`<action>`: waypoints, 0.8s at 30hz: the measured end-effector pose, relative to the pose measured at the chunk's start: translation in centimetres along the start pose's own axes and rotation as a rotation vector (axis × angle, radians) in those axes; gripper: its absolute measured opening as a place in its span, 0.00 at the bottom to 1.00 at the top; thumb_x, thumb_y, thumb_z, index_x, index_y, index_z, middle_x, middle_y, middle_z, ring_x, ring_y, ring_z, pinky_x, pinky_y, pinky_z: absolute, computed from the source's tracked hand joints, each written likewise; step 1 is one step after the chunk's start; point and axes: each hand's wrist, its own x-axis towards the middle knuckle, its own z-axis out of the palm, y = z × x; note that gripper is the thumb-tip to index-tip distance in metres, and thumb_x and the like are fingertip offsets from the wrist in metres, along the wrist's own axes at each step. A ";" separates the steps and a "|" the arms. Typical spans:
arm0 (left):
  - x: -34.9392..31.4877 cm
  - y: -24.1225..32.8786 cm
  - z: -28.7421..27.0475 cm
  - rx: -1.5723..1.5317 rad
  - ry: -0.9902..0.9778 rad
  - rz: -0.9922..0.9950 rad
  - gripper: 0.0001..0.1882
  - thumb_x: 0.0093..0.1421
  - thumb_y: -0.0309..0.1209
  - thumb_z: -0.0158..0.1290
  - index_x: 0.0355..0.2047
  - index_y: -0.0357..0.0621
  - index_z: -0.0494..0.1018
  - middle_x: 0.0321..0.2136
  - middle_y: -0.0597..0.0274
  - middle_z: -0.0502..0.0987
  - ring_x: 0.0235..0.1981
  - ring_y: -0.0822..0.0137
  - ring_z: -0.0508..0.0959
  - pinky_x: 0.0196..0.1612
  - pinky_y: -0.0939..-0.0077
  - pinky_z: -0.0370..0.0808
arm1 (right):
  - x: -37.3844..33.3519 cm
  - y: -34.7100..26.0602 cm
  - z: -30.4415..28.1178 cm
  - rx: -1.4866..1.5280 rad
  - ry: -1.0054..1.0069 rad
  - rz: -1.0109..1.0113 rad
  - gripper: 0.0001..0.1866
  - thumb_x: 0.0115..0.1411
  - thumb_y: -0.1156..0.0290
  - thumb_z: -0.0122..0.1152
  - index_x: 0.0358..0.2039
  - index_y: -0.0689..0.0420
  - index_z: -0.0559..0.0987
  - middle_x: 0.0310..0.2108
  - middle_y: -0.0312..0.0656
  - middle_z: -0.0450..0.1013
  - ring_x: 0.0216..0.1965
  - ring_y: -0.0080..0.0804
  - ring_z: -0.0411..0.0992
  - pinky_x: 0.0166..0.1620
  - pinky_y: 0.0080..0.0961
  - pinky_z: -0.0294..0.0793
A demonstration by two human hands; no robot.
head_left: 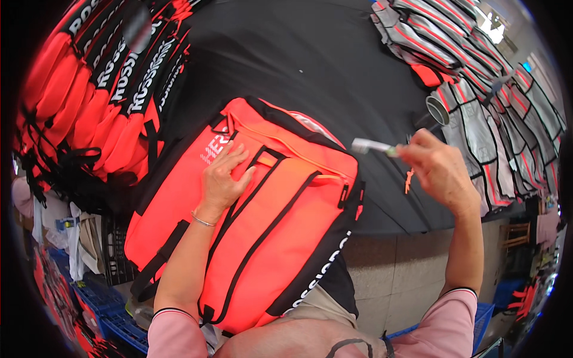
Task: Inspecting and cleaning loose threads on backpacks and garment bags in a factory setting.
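A coral-red backpack [268,238] with black trim and straps lies tilted across the table's near edge and against my body. My left hand [224,176] rests on its upper left panel beside a pale printed mark, fingers spread and holding nothing. To the right of the bag, my right hand [439,167] is raised with its fingers closed round the handle of a toothbrush [371,147]. The pale brush head points left, toward the bag's top right corner, and stays apart from the fabric. Part of the handle is hidden in my fingers.
The table has a black cloth [286,53]. Red-and-black bags [113,113] stand packed at the left. Grey pieces with black and red edging [477,125] are piled at the right, beside a cup-like container [438,110] and a small orange item [409,180]. Blue crates [116,319] sit lower left.
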 end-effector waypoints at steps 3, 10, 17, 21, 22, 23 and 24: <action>0.0 -0.2 0.7 -0.045 -0.021 0.008 0.18 0.52 0.34 0.65 0.42 0.40 0.80 0.49 0.51 0.78 0.59 0.50 0.71 0.59 0.62 0.71 | -4.8 3.8 0.8 -0.002 0.148 0.211 0.09 0.60 0.78 0.56 0.40 0.58 0.80 0.34 0.46 0.72 0.32 0.49 0.74 0.34 0.41 0.72; -0.2 -1.0 -0.9 -0.180 -0.079 -0.088 0.15 0.62 0.32 0.55 0.48 0.39 0.78 0.51 0.51 0.77 0.62 0.51 0.68 0.63 0.61 0.65 | -16.0 8.4 7.6 0.056 0.475 0.607 0.12 0.59 0.80 0.56 0.43 0.61 0.78 0.36 0.51 0.74 0.39 0.52 0.74 0.41 0.41 0.72; 1.3 0.8 -5.6 -0.226 -0.060 -0.135 0.14 0.64 0.27 0.52 0.48 0.38 0.77 0.49 0.49 0.78 0.56 0.55 0.75 0.58 0.68 0.70 | -19.5 15.5 12.4 0.030 0.451 0.970 0.14 0.59 0.72 0.60 0.45 0.60 0.80 0.42 0.52 0.78 0.43 0.51 0.77 0.47 0.38 0.74; -1.6 -0.1 -13.4 0.048 0.070 -0.139 0.13 0.60 0.26 0.56 0.45 0.38 0.78 0.44 0.48 0.80 0.46 0.56 0.81 0.50 0.68 0.76 | -17.1 14.3 11.2 -0.188 0.440 0.759 0.20 0.59 0.68 0.61 0.51 0.60 0.77 0.55 0.57 0.69 0.57 0.54 0.67 0.59 0.41 0.65; -2.2 -0.6 -15.0 -0.003 0.073 -0.195 0.12 0.59 0.27 0.57 0.44 0.38 0.78 0.42 0.49 0.81 0.44 0.55 0.81 0.49 0.68 0.76 | -17.6 14.3 11.7 -0.054 0.484 0.682 0.19 0.60 0.70 0.60 0.52 0.61 0.76 0.54 0.58 0.69 0.57 0.55 0.67 0.60 0.41 0.64; -3.3 -1.2 -16.6 0.071 0.038 -0.227 0.13 0.58 0.29 0.58 0.43 0.38 0.79 0.41 0.49 0.81 0.43 0.54 0.82 0.48 0.67 0.77 | -17.0 11.9 11.6 0.083 0.541 0.653 0.16 0.62 0.72 0.59 0.49 0.64 0.77 0.50 0.55 0.72 0.53 0.50 0.70 0.58 0.38 0.67; -4.8 -1.8 -17.8 0.131 0.004 -0.260 0.14 0.57 0.32 0.59 0.42 0.38 0.79 0.41 0.49 0.81 0.42 0.53 0.82 0.47 0.66 0.77 | -16.6 9.2 11.3 0.263 0.568 0.639 0.12 0.62 0.75 0.57 0.45 0.66 0.77 0.44 0.52 0.74 0.46 0.43 0.73 0.52 0.32 0.70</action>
